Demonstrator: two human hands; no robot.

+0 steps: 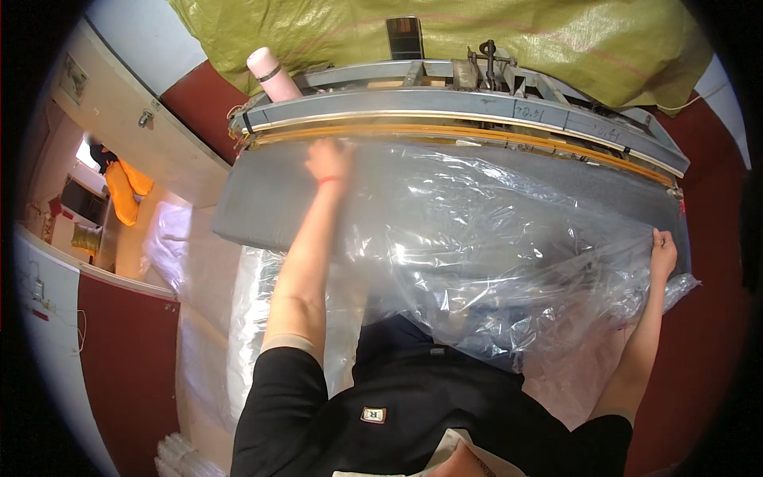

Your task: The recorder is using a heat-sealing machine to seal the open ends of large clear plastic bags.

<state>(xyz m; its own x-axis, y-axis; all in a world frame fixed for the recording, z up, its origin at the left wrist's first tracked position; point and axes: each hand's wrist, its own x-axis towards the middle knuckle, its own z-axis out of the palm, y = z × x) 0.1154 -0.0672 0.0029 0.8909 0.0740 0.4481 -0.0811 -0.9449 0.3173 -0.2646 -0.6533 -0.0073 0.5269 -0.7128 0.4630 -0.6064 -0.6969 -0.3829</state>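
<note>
A clear, wrinkled plastic sheet [477, 230] lies over a long grey work surface [262, 191] and hangs down its near side in front of my body. At the sheet's right edge, my right hand [664, 253] is closed, with the film pinched between thumb and fingers. My left hand [327, 159], a red band at its wrist, reaches to the far left part of the surface, close to an orange-yellow strip [381, 129]. It rests on or just over the film; its fingers are blurred, so their grip cannot be made out.
Behind the surface stands a grey metal frame [350, 102] with a dark clamp [489, 67]. A pink roll [272, 73] leans at its left end. Yellow-green woven sheeting [540, 40] hangs behind. More clear plastic [250, 342] lies at left. Beyond the doorway is a person in orange trousers [123, 195].
</note>
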